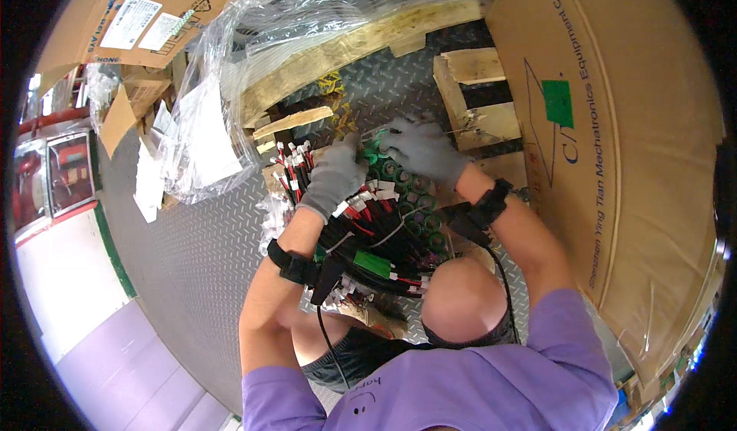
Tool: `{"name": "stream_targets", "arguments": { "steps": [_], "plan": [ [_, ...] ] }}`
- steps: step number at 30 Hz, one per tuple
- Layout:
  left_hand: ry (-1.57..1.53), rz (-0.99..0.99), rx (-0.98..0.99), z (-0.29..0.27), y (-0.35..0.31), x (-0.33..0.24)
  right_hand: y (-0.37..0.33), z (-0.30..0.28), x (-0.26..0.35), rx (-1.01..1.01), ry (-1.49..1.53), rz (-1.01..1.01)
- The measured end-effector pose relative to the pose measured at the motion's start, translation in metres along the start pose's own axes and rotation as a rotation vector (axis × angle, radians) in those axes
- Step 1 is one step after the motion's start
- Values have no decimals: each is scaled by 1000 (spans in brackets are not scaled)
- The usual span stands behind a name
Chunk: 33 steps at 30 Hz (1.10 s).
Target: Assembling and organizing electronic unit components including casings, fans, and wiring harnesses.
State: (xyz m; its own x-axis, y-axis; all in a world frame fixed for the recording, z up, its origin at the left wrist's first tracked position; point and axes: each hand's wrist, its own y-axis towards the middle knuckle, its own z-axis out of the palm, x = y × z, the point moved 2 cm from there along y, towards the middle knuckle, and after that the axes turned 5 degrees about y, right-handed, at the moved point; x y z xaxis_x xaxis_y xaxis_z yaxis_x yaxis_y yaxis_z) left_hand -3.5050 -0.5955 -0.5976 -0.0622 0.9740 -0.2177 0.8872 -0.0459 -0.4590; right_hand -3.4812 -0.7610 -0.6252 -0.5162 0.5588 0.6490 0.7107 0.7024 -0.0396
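A thick bundle of black cables [330, 237] with white connectors and red wires lies before my knees. Many green rings [389, 171] sit along its right side. My left hand [338, 176], in a grey glove, rests over the connector ends with its fingers bent; what they close on is hidden. At the far end of the rings, my right hand [426, 151], also gloved, curls its fingers around one of the green rings, partly covering it. A strip of green tape [372, 264] is on the cables near my knee, and a pale tie crosses the bundle.
A tall cardboard box [614, 124] stands close on my right, beside a wooden pallet [480, 97]. Ahead, clear plastic wrap [292, 16] hangs over another pallet [361, 47]. Yellow bits [332, 85] lie on the tread-plate floor [199, 239]. Another box [146, 16] stands far left.
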Motion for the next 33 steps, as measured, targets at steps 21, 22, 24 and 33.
{"name": "stream_targets", "arguments": {
  "steps": [21,22,24,33],
  "plan": [
    [-187,130,-27,19,6,25,-18,-16,-4,-277,511,208],
    [-190,132,-25,16,5,21,-24,-18,-9,-276,509,211],
    [-54,111,-38,9,3,13,-35,-22,-18,-279,486,318],
    [-71,-19,-10,24,14,28,-41,-1,-16,-137,406,219]
  ]
}}
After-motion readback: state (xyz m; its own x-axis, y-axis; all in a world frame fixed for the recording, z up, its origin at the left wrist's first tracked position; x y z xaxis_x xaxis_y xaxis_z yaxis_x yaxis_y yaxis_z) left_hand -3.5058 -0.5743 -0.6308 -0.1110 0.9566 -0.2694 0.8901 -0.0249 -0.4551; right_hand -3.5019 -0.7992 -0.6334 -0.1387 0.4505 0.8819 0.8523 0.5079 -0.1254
